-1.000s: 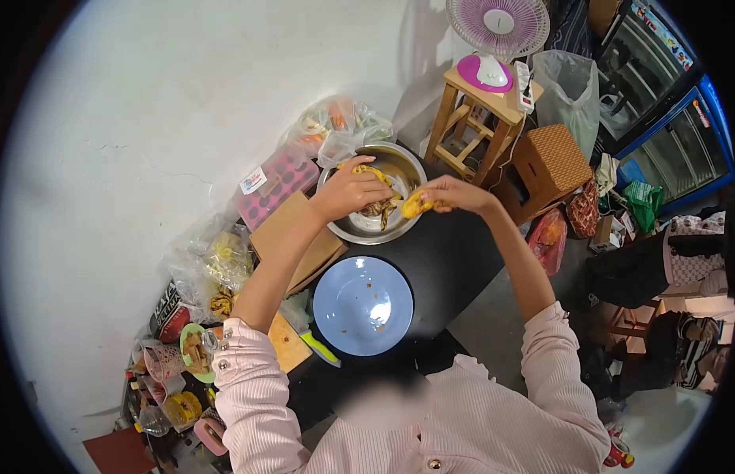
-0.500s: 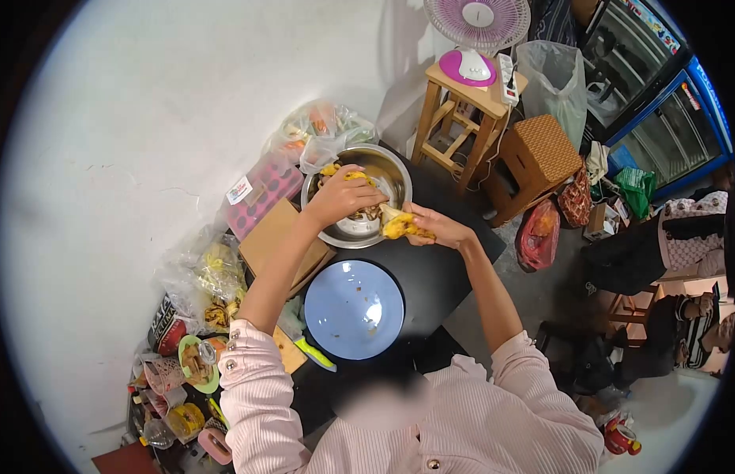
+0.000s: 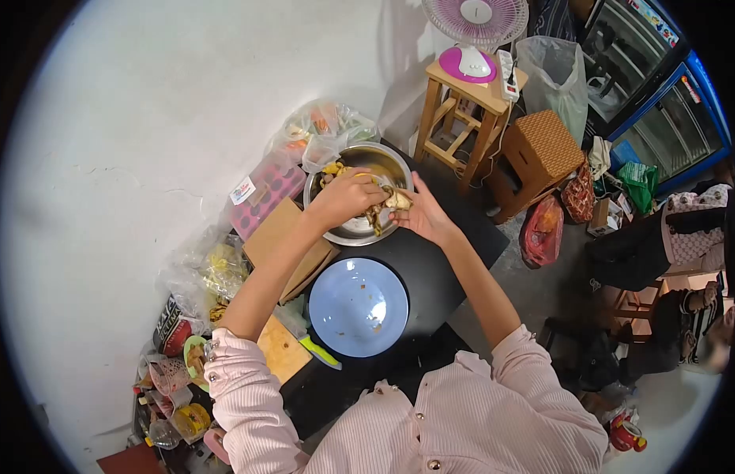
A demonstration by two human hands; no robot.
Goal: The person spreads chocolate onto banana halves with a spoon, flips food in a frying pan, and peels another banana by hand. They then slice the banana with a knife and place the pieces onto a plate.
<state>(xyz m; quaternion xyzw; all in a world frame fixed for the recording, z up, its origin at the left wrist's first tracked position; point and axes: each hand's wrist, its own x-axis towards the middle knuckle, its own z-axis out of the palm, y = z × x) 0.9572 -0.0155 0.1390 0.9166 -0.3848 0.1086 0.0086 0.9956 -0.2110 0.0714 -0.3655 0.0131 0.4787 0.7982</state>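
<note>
Wall: white (image 3: pixel 170 103), 9 to 12 o'clock, thin crack near 10, faint shadow just past 12.
Table: black top (image 3: pixel 426 276), centre, pushed near wall.
Stool, wood: pale, square top (image 3: pixel 478 88), 1 o'clock, pink-purple fan (image 3: pixel 476 16) on it.
Stool, brown: woven-look top (image 3: pixel 550 142), 2 o'clock, just beside the wood one.
Fridges: glass doors, dark-framed (image 3: pixel 632 59) at 2 o'clock, blue-framed (image 3: pixel 674 130) adjoining, toward 3.
Floor: grey (image 3: pixel 525 296), between 3 and 4.
Light: wall bright, 4 o'clock floor area dimmer.
</note>
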